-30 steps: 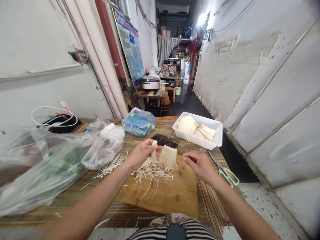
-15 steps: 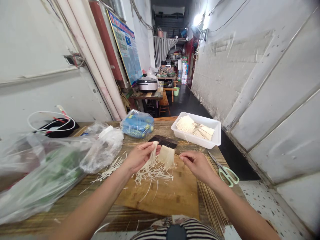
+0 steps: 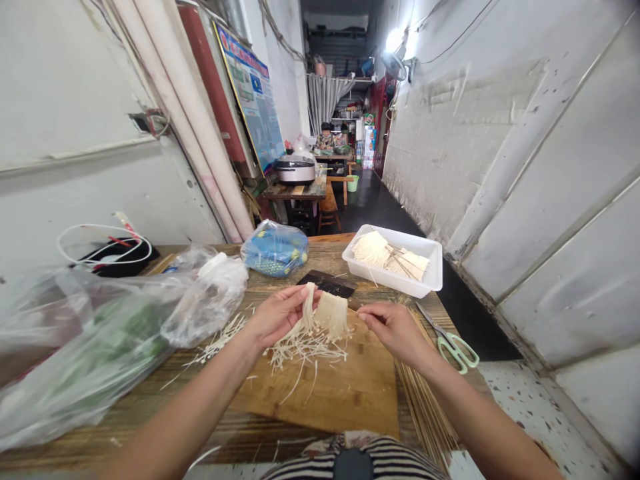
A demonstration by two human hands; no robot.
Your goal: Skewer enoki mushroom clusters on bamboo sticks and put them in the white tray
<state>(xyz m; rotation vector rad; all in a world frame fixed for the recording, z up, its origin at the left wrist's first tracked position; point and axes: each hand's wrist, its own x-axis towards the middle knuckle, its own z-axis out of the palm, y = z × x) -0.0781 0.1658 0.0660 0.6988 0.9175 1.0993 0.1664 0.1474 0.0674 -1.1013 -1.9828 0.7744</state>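
Observation:
Between the fingers of my left hand (image 3: 280, 313) is a small bunch of enoki mushrooms (image 3: 309, 305), its pale stems hanging down. My right hand (image 3: 390, 325) pinches the end of a thin wooden skewer (image 3: 353, 311). A flat row of enoki (image 3: 333, 315) hangs threaded on that skewer, just right of my left fingertips. Below both hands, loose enoki strands (image 3: 305, 350) lie spread over the wooden cutting board (image 3: 345, 393). The skewer's tip is hidden near the mushrooms.
A white plastic tray (image 3: 427, 287) at the back right holds skewered enoki. Green-handled scissors (image 3: 457, 352) and a bundle of bamboo skewers (image 3: 425, 413) lie right of the board. Plastic bags (image 3: 205, 300) and a bagged blue bundle (image 3: 275, 248) stand left. Someone sits far back.
The bunch in my left hand has come slightly closer to the threaded row, which sits a little further left. My right hand has shifted slightly left with the skewer.

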